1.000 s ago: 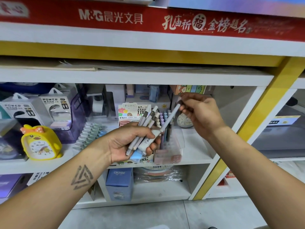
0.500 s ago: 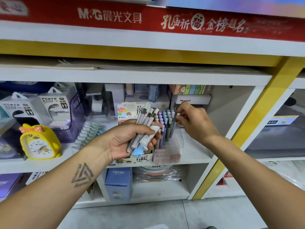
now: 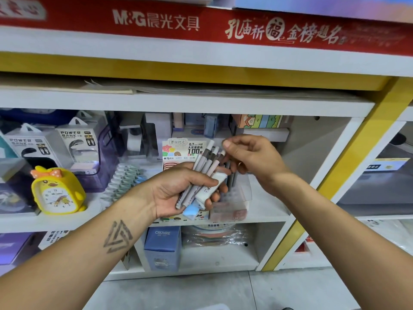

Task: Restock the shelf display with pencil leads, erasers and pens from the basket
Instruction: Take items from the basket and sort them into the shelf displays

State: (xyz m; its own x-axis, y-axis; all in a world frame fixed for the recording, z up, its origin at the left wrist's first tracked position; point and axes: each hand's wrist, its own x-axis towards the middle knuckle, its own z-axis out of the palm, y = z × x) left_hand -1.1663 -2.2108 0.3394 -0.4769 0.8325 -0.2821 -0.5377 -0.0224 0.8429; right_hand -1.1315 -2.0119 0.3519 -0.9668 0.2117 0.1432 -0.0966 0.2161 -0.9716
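Note:
My left hand (image 3: 176, 191) grips a bundle of grey and white pens (image 3: 204, 164), a white eraser (image 3: 211, 187) and a blue eraser (image 3: 191, 210), in front of the middle shelf. My right hand (image 3: 252, 159) hovers at the upper ends of those pens. Its fingers are loosely curled and touch the pen tops, the thumb is raised above them, and I see nothing pinched. Behind the hands a clear pen holder (image 3: 232, 198) holds upright pens (image 3: 232, 177). The pencil lead display box (image 3: 178, 151) stands to its left.
A yellow duck clock (image 3: 57, 191) and power bank boxes (image 3: 76, 142) occupy the shelf's left side, with a row of clips (image 3: 125, 180) between. A blue box (image 3: 162, 247) sits on the shelf below. A yellow post (image 3: 348, 162) bounds the shelf on the right.
My right hand carried one pen to the clear holder, left it there, and has come back up to the tops of the pens in my left hand. The left hand stayed put.

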